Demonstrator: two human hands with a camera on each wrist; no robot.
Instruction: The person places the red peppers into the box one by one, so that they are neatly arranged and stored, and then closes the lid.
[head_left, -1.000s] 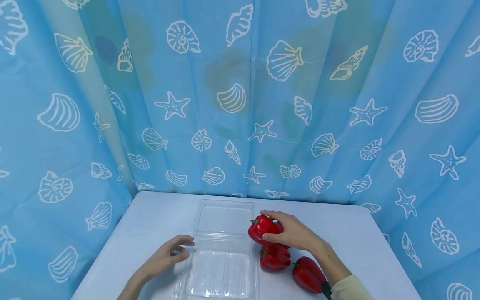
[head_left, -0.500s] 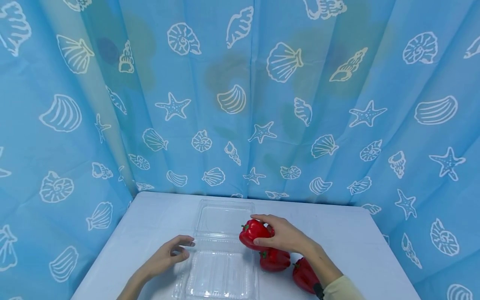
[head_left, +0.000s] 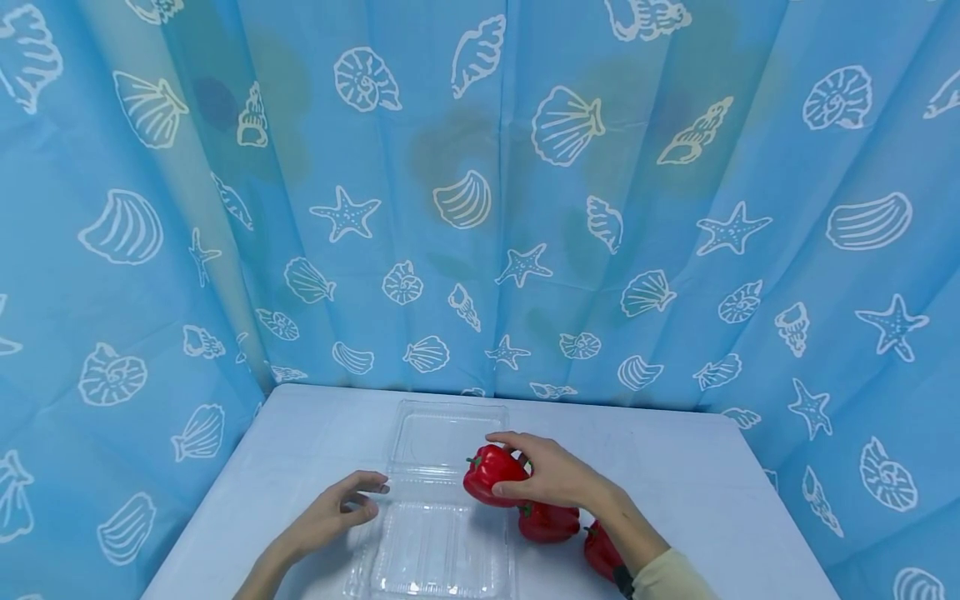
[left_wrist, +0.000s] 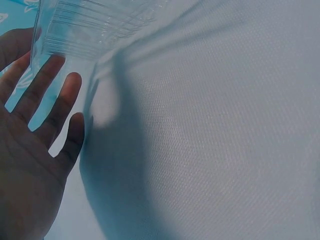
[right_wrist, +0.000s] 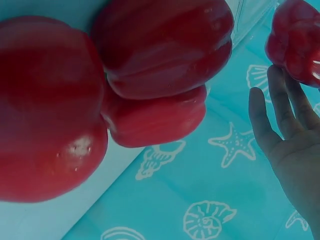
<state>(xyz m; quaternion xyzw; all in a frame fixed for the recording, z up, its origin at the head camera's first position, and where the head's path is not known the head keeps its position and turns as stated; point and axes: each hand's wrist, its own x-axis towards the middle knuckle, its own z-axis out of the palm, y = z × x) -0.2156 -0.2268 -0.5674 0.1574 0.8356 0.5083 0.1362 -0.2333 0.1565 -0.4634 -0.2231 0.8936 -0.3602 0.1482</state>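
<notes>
My right hand [head_left: 551, 475] holds a glossy red bell pepper [head_left: 491, 477] between thumb and fingers, its green stem facing left. The held pepper [right_wrist: 297, 42] appears at the upper right of the right wrist view, with the hand [right_wrist: 300, 150] beneath it. It hangs over the right side of an open, hinged clear plastic container [head_left: 438, 546], whose lid [head_left: 450, 437] lies back. My left hand [head_left: 333, 512] stays by the container's left side, fingers loosely extended, holding nothing. In the left wrist view, its fingers reach the container's wall [left_wrist: 100, 25]; whether they touch it I cannot tell.
Right of the container, red bell peppers [head_left: 549, 522] lie on the white-covered table [head_left: 697, 492]; another pepper [head_left: 600, 550] is partly behind the right forearm. Three resting peppers [right_wrist: 45, 110] show in the right wrist view. A blue shell-print curtain [head_left: 480, 208] surrounds the table.
My right hand has carried the held pepper left and slightly toward me, from beside the lid to over the container's right side. The left hand stays where it was.
</notes>
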